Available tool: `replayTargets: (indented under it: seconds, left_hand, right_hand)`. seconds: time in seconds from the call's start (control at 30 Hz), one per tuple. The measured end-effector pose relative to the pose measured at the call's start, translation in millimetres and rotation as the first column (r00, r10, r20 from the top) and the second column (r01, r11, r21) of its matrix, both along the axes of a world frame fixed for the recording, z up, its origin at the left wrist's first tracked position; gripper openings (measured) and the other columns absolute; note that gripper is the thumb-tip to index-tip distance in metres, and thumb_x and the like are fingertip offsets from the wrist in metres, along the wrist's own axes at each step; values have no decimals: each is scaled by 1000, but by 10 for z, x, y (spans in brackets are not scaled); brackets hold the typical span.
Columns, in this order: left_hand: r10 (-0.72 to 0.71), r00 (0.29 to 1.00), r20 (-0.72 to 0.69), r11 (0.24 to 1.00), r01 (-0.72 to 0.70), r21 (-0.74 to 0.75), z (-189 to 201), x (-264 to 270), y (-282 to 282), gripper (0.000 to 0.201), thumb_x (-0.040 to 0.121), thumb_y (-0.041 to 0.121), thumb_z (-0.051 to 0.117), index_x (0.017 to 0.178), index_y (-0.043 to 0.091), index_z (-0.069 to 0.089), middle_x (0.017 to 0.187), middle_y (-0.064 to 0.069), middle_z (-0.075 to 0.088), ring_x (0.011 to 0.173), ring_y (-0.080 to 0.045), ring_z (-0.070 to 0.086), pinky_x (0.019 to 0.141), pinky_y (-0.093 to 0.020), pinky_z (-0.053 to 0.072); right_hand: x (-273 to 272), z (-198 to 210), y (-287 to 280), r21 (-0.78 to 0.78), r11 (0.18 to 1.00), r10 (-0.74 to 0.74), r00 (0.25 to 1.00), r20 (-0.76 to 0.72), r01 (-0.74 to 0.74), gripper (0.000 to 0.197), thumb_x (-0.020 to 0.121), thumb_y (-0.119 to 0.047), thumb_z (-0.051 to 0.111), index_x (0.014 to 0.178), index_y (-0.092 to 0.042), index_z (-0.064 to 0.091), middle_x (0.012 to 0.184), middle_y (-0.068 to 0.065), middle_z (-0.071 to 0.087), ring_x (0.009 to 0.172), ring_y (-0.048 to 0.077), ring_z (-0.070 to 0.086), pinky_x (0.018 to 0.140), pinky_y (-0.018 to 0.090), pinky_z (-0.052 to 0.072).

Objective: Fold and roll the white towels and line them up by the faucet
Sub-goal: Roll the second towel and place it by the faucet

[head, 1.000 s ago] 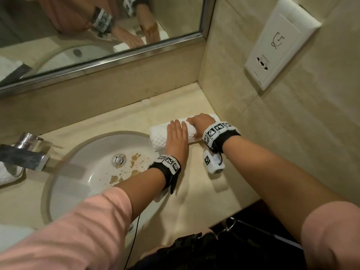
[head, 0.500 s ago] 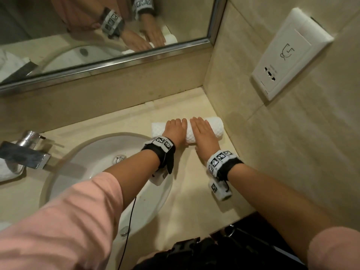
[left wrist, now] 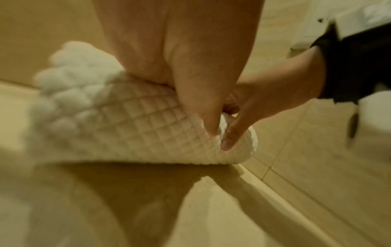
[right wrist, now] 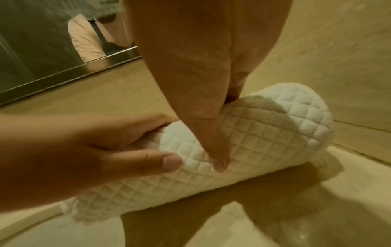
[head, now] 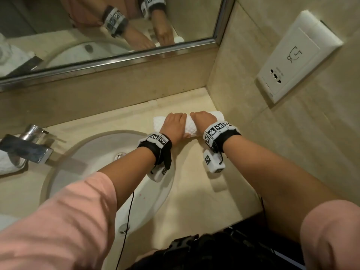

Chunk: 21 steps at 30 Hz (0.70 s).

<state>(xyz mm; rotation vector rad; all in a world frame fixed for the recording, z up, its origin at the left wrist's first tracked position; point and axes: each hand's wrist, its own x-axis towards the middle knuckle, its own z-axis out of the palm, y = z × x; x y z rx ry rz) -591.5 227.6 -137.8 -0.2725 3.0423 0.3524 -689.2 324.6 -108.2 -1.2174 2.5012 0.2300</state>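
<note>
A rolled white quilted towel (head: 190, 127) lies on the beige counter (head: 194, 191) near the back right corner, right of the sink. My left hand (head: 174, 124) grips its left half and my right hand (head: 203, 118) its right half, fingers curled over the top. In the left wrist view my left thumb (left wrist: 208, 115) presses the towel (left wrist: 137, 128) beside the right hand's thumb (left wrist: 232, 133). In the right wrist view my right thumb (right wrist: 213, 147) lies on the roll (right wrist: 271, 133), with the left hand (right wrist: 84, 147) wrapped round its other end. The faucet (head: 26, 148) stands far left.
The white sink basin (head: 93, 154) lies between the faucet and the roll. Another white towel (head: 7, 165) sits behind the faucet at the left edge. A mirror (head: 97, 32) runs along the back wall. A socket plate (head: 298, 55) is on the right wall close to the roll.
Both hands lay flatter on the roll half a second ago; now their fingers curl over it with the thumbs on the near side. The roll stays near the corner.
</note>
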Motion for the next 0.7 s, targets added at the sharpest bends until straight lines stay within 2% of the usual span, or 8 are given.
replayTargets:
  seconds: [0.07,0.17,0.27,0.4,0.5,0.57,0.63,0.7]
  left_hand:
    - [75,993,-90,992,-64,110,-1,111,-26,58,98,41,43,144,8,33,146,-11,38,135,-25,32,116,-37,9]
    - [256,942,-216,949,-201,244,16,214,-100,35,99,28,42,129,17,55,132,-5,52,126,-22,42,113,-37,15]
    - [561,801,-210,798,-457,393,65,256,-168,23,91,31,55,110,23,66,123,-3,53,119,-21,46,107,-36,24]
    - [824,552,129,372,-698,612,164,328,-189,25,85,39,60,108,30,58,128,-7,43,119,-27,43,101,-34,34]
    - [823,421,382,21,-694,720,263,310,-175,33,84,39,59,115,31,49,130,-9,35,103,-27,46,87,-31,41]
    - [788,370,493,-167,-642,748,334,293,-180,51,87,37,59,131,25,37,134,-12,34,98,-27,47,84,-31,41]
    - [630,422,652,-382,-562,733,400,285,-154,70,92,41,55,147,14,21,134,-16,42,106,-30,58,87,-35,48]
    - [450,527,721,-526,-495,691,468,307,-107,66,100,44,38,151,9,13,145,-20,36,127,-30,49,99,-39,42]
  right_hand:
    - [-39,11,-22,22,1000,2,1000,24,-2,46,77,-19,72,116,-10,51,105,10,66,98,28,62,77,33,49]
    - [-85,-9,19,1,1000,15,999,48,-15,49,74,-15,74,117,-10,51,110,10,64,102,29,60,85,32,44]
    - [-86,-33,76,-33,999,32,999,33,-31,47,77,-14,73,118,-10,51,112,9,62,107,28,57,94,31,39]
    - [-65,-57,92,-59,998,31,999,31,-29,44,75,-11,71,113,-10,51,107,9,63,103,28,58,103,32,34]
    - [-66,-44,97,-67,997,33,998,54,-29,48,76,-12,70,120,-11,49,112,8,61,107,26,56,109,32,28]
    - [-66,-29,107,-78,997,30,997,69,-24,53,78,-13,70,126,-11,47,118,8,58,112,25,53,112,33,23]
    - [-53,-14,133,-92,996,21,997,75,-14,57,79,-14,69,131,-11,45,122,8,56,116,25,51,113,33,21]
    - [-24,-1,164,-110,994,12,998,66,-5,59,81,-14,69,133,-12,43,124,8,54,118,24,49,112,32,22]
